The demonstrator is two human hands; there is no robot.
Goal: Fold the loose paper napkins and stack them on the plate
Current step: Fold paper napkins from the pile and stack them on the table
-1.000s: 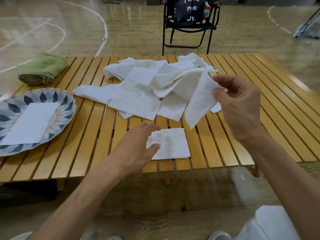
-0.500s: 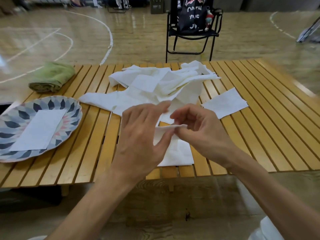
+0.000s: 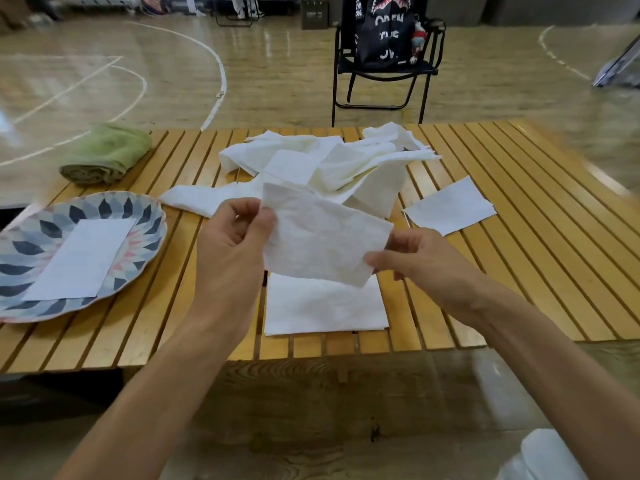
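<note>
Patterned plate [image 3: 145, 216] at left holds one folded napkin [image 3: 81, 259]; left hand [image 3: 230, 247] and right hand [image 3: 420, 263] each pinch an edge of a lifted napkin [image 3: 325, 242] above another flat sheet [image 3: 323, 308]; loose pile [image 3: 332, 168] behind remains unfolded, so most work is judged outstanding

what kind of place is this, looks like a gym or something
Most likely an indoor sports hall, perhaps a basketball court: a glossy wooden floor with curved white court lines. A slatted wooden camping table and a black folding chair are set up on it.
</note>
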